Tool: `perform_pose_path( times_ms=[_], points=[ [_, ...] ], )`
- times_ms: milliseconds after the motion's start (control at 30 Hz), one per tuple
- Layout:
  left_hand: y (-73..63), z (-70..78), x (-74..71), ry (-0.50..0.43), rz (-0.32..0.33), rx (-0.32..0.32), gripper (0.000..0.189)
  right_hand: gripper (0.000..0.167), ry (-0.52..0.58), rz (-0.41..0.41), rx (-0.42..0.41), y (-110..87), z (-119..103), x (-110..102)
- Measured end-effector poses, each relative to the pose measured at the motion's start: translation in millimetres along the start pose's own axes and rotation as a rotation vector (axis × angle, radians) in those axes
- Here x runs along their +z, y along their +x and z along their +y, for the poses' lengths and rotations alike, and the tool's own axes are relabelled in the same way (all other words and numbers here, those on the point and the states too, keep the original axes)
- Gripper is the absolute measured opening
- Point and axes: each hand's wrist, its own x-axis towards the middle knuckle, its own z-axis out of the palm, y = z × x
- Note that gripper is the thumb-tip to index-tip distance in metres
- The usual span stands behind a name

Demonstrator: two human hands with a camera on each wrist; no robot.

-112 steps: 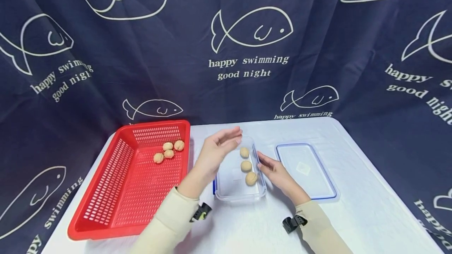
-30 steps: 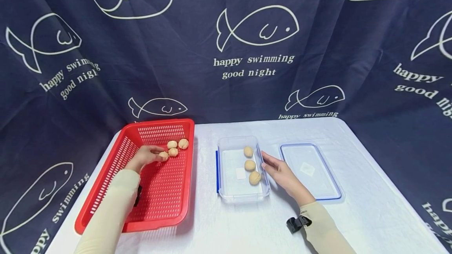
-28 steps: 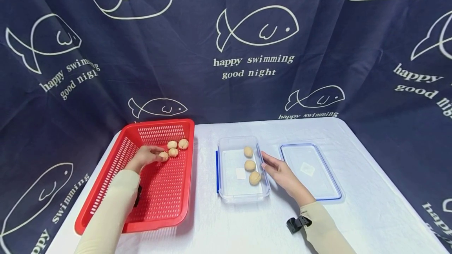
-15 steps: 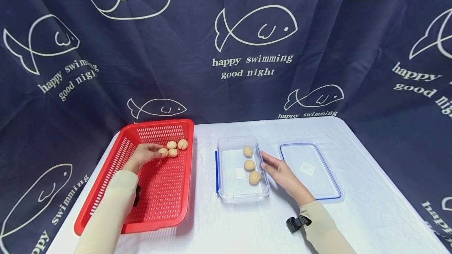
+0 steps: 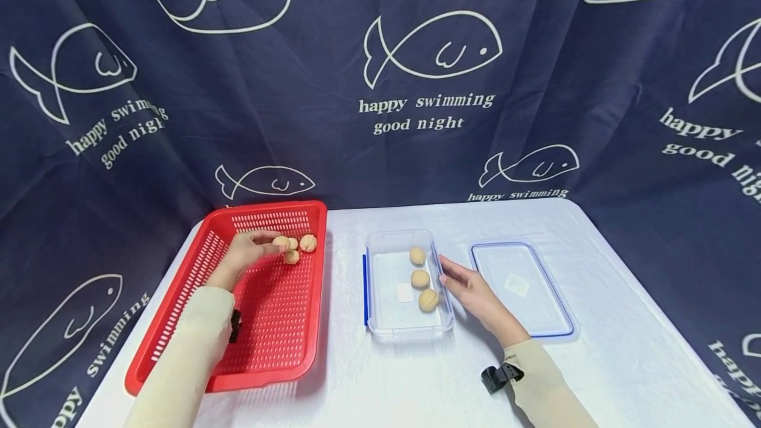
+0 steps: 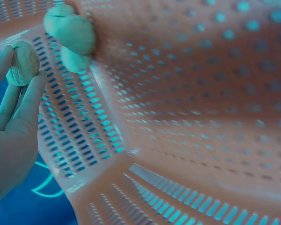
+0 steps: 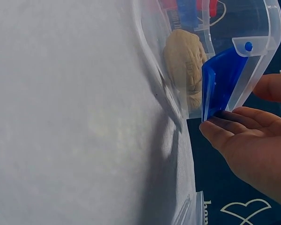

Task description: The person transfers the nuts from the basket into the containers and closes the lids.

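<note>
My left hand (image 5: 245, 251) is inside the red basket (image 5: 318, 322), pinching a walnut (image 6: 24, 64) between thumb and fingertips, as the left wrist view shows. Three other walnuts (image 6: 77, 35) lie grouped in the basket close by. To the right stands a clear plastic container (image 5: 410, 333) holding three walnuts (image 5: 420, 279) in a row along its right side. My right hand (image 5: 472, 289) rests against that side. In the right wrist view its fingers, nearly straight, touch the blue latch flap (image 7: 222, 84), and the thumb is at the rim.
A clear lid (image 5: 517, 316) with a blue seal lies flat on the white-covered table (image 5: 380, 388), right of the container. A dark blue curtain (image 5: 285, 104) with fish drawings hangs behind the table.
My left hand has gone from above the container into the basket, taken hold of a walnut, and moved it slightly up and right. My right hand stays at the container's side.
</note>
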Motion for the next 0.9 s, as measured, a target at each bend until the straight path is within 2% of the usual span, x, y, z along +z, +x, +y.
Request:
perform_pose_path(
  times_ms=[200,467,800,900],
  points=[
    [-3.6,13.6,4.8,-0.051,0.022,0.047,0.044,0.053,0.002,0.000,0.007,-0.6,1,0],
    [-14.8,40.5,13.0,-0.107,0.011,0.022,0.046,0.053,0.000,0.004,0.003,-0.1,1,1],
    [-28.8,74.7,30.0,-0.157,-0.002,0.114,0.047,0.053,0.009,-0.003,-0.003,-0.5,1,0],
    [-32.4,83.7,36.7,-0.176,-0.003,0.114,0.046,0.053,0.015,-0.005,-0.006,-0.8,1,0]
  ],
)
